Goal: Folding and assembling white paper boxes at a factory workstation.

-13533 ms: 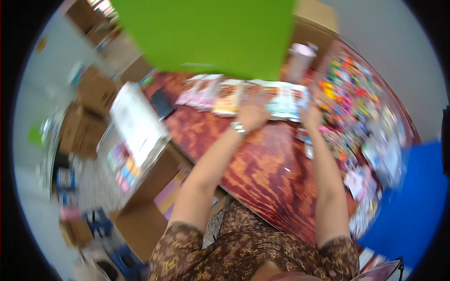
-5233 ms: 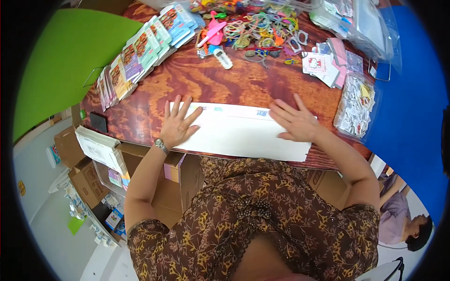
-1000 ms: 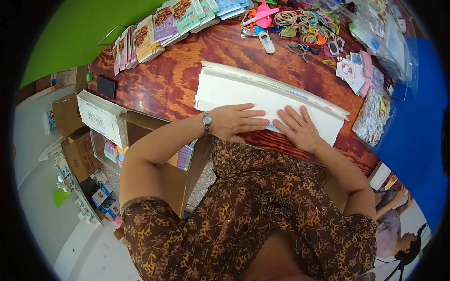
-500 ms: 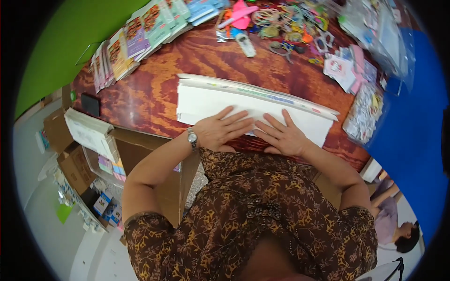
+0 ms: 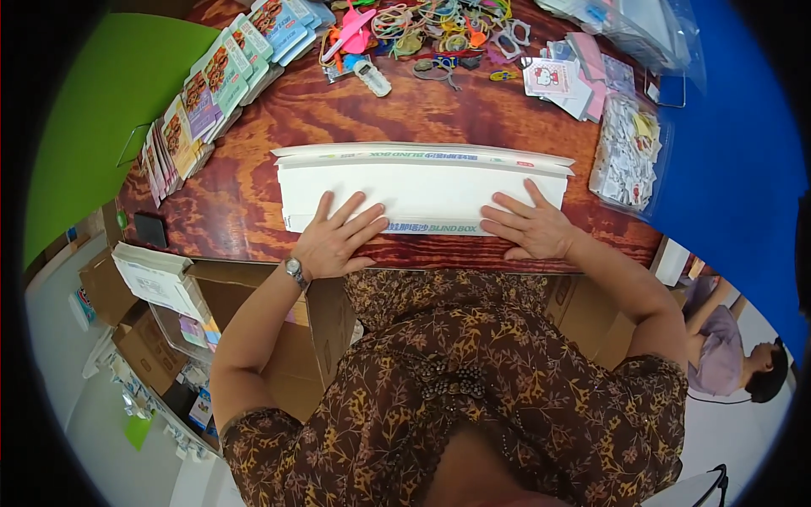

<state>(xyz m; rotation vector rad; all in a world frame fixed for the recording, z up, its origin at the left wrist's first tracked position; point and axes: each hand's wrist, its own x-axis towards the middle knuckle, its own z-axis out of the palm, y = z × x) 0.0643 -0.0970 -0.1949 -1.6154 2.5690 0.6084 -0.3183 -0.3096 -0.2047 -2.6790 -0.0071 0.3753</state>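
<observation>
Both hands lay flat, fingers spread, on a long white flattened carton blank [image 5: 422,186] that stretched across the near part of the reddish wood-grain table [image 5: 253,203]. The left hand [image 5: 338,238] pressed near the blank's left end and the right hand [image 5: 534,228] near its right end; neither gripped anything, the palms simply bearing down. The far long edge of the blank was folded over as a narrow flap (a printed strip ran along it, and another along the near edge). The step in hand appeared to be creasing or flattening the blank along its length. The next move would likely call for even pressure along the fold while the sheet stayed square to the table edge.

Farther back lay a fanned row of colourful card packets [image 5: 215,80] at the left, a tangle of bright elastic bands and small plastic trinkets [image 5: 422,25] in the middle, and pink sticker cards [image 5: 562,76] with a clear bag of small items [image 5: 629,152] at the right. None touched the blank, though the bag lay just beside its right end. Open cardboard boxes [image 5: 169,304] stood below the table at the left, and another person [image 5: 735,355] sat at the lower right.
</observation>
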